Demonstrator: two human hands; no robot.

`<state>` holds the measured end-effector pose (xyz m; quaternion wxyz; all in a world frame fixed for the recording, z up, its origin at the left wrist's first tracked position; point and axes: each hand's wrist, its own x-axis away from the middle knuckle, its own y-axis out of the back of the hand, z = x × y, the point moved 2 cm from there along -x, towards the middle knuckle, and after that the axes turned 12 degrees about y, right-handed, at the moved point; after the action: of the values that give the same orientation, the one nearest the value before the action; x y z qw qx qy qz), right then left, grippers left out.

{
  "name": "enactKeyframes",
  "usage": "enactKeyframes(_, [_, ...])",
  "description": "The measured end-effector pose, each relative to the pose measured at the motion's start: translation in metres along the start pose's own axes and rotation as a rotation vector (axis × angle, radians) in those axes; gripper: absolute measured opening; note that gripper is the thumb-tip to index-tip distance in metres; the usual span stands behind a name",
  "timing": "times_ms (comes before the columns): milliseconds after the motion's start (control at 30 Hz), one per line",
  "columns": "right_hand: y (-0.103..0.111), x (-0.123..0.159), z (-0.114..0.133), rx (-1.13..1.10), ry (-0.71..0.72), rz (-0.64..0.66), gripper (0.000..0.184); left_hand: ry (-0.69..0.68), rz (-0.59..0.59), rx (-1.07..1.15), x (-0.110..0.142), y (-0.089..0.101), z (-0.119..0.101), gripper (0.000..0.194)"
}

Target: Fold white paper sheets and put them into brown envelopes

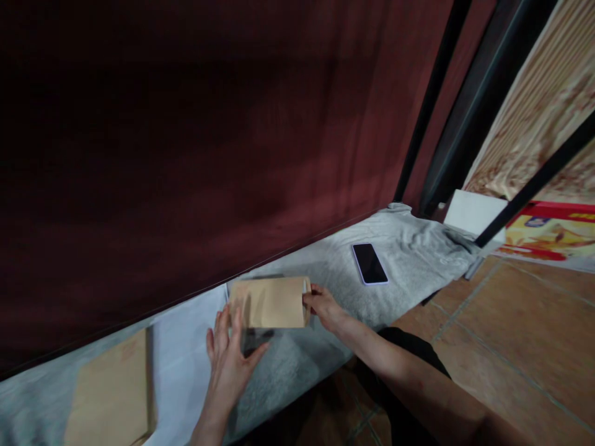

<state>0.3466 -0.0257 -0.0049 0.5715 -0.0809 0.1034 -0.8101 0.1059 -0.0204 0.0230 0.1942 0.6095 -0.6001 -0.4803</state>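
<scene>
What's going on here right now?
A person has both hands at a brown envelope over the gray cloth. The right hand is at its open end, fingers partly hidden there; the left hand is spread at the other end. Left of it lie white paper and another brown envelope. A phone rests on the cloth to the right, screen dark.
</scene>
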Motion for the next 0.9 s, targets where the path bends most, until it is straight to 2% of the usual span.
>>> enactKeyframes(67, [0.002, -0.002, 0.001, -0.058, -0.02, -0.04, 0.021, 0.199, -0.086, 0.206, 0.003, -0.007, -0.004, 0.082])
enactKeyframes(133, [0.0, -0.002, 0.002, -0.113, -0.031, -0.072, 0.025, 0.451, -0.069, 0.492, 0.009, -0.019, -0.012, 0.075])
enactKeyframes(167, [-0.001, -0.001, 0.001, -0.137, -0.033, -0.087, 0.027, 0.583, -0.007, 0.663, 0.013, -0.026, -0.017, 0.071])
enactKeyframes(233, [-0.006, 0.002, 0.0, -0.173, -0.039, -0.116, 0.03, 0.795, 0.265, 1.023, 0.02, -0.041, -0.033, 0.064])
enactKeyframes(300, [-0.01, 0.007, -0.001, -0.205, -0.048, -0.145, 0.034, 0.93, 0.478, 1.283, 0.025, -0.05, -0.051, 0.056])
enactKeyframes(333, [-0.012, 0.009, -0.002, -0.215, -0.05, -0.155, 0.036, 0.966, 0.528, 1.364, 0.026, -0.053, -0.06, 0.052])
enactKeyframes(433, [-0.017, 0.015, -0.001, -0.224, -0.048, -0.148, 0.037, 1.011, 0.535, 1.464, 0.025, -0.057, -0.073, 0.039])
enactKeyframes(533, [-0.02, 0.019, 0.002, -0.194, -0.054, -0.111, 0.034, 1.051, 0.485, 1.462, 0.021, -0.061, -0.07, 0.032])
enactKeyframes(667, [-0.018, 0.021, 0.006, -0.167, -0.072, -0.063, 0.032, 0.99, 0.47, 1.437, 0.015, -0.061, -0.056, 0.038])
enactKeyframes(900, [-0.009, 0.023, 0.007, -0.098, -0.098, 0.003, 0.021, 0.911, 0.446, 1.325, 0.01, -0.047, -0.042, 0.047])
